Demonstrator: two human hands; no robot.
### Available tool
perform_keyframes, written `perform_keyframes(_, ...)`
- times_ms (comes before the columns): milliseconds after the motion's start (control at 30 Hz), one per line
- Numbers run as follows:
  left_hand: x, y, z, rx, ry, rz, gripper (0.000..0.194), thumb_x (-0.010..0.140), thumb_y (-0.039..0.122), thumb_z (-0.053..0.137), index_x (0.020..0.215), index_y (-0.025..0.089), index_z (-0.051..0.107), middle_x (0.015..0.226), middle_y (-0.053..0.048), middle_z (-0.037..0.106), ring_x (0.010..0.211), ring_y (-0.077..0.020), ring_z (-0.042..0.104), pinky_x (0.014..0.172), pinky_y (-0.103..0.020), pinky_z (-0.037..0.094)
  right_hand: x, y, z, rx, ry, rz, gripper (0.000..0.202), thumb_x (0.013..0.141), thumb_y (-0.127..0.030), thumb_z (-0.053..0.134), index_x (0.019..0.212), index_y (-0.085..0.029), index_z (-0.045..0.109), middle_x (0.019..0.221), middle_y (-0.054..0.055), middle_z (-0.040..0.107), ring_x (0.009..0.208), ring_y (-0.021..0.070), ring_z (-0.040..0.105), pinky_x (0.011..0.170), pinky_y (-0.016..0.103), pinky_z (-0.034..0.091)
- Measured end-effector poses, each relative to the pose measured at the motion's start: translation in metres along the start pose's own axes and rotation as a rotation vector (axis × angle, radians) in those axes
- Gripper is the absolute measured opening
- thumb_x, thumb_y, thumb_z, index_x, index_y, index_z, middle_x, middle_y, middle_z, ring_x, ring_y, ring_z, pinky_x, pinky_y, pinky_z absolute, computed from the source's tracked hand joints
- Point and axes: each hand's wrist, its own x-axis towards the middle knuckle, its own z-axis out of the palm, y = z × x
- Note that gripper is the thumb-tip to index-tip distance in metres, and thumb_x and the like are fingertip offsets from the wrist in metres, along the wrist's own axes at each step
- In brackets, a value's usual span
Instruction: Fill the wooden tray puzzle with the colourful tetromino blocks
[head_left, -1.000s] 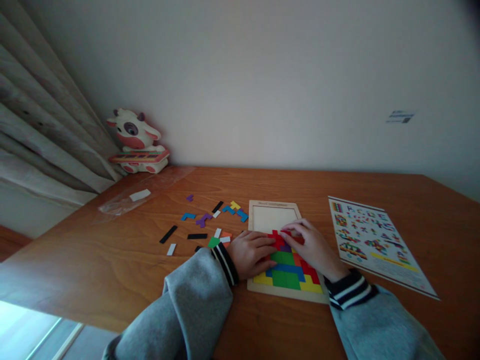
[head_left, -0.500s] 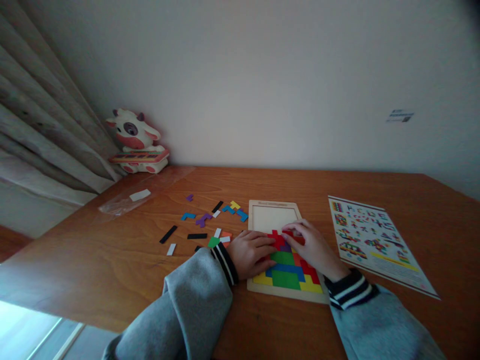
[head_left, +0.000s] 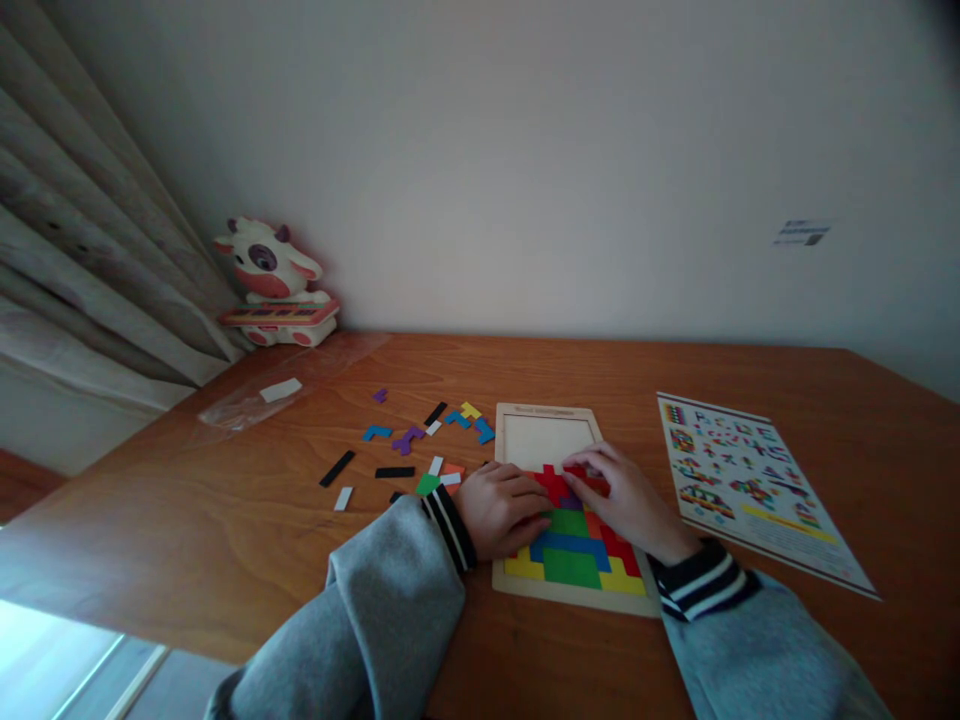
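A wooden puzzle tray lies on the table, its lower part filled with flat coloured blocks. Among them are green, blue and yellow pieces; the upper part shows the pale tray floor. Over the tray's left edge rests my left hand, its fingers stretched across the pieces and touching them. My right hand pinches a red puzzle piece at the upper row, beside another red piece. My fingers partly hide the held piece's shape.
Loose puzzle pieces lie left of the tray, including a black bar, a purple piece and a blue piece. A printed pattern sheet is at the right. A plastic bag and a cow toy stand at the back left.
The tray has shifted slightly toward me, with its pieces. Both hands stay almost in place, and my right fingers remain at the red piece.
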Motion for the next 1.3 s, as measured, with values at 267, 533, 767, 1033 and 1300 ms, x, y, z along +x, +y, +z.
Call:
perform_keyframes(267,-0.006,-0.032,-0.005,0.056,0.18,-0.336,0.029,0.096,0.022,0.044,0.115,0.02,0.066,0.127,-0.009,0.065,0.113,-0.0238,0.059,0.099,-0.044,0.049,-0.002,-0.006,-0.002,0.068,0.103,0.048,0.025,0.097,-0.041,0.049,0.102,-0.023,0.065,0.103,0.008,0.063,0.084,0.0205,0.063,0.078,0.038,0.053)
perform_keyframes(533,-0.019,-0.062,-0.001,0.15,0.059,-0.541,0.03,0.093,0.026,0.053,0.119,0.02,0.065,0.131,-0.008,0.062,0.118,-0.0266,0.057,0.104,-0.047,0.046,-0.002,-0.007,-0.003,0.05,0.114,0.045,0.027,0.097,-0.042,0.047,0.103,-0.022,0.064,0.1,0.008,0.061,0.079,0.0194,0.059,0.074,0.036,0.051)
perform_keyframes(767,-0.022,-0.064,-0.009,0.243,0.072,-0.642,0.033,0.092,0.041,0.057,0.12,0.026,0.066,0.136,-0.011,0.056,0.127,-0.0329,0.048,0.105,-0.055,0.039,-0.003,-0.007,-0.003,0.041,0.109,0.034,0.028,0.098,-0.043,0.046,0.103,-0.022,0.064,0.101,0.007,0.062,0.079,0.0191,0.06,0.074,0.036,0.052)
perform_keyframes(1033,-0.033,-0.081,-0.011,0.267,0.023,-0.693,0.041,0.095,0.047,0.051,0.13,0.026,0.058,0.139,-0.009,0.055,0.132,-0.0306,0.046,0.11,-0.052,0.037,-0.003,-0.007,-0.003,0.045,0.124,0.028,0.027,0.097,-0.043,0.048,0.102,-0.023,0.065,0.101,0.007,0.064,0.079,0.0197,0.061,0.074,0.036,0.052)
perform_keyframes(1300,-0.027,-0.078,-0.021,0.32,-0.004,-0.636,0.023,0.095,0.034,0.053,0.103,0.022,0.071,0.112,-0.007,0.071,0.103,-0.0249,0.063,0.095,-0.041,0.05,-0.003,-0.007,-0.003,0.046,0.131,0.038,0.028,0.098,-0.044,0.046,0.102,-0.023,0.064,0.1,0.007,0.063,0.078,0.0189,0.059,0.072,0.035,0.051)
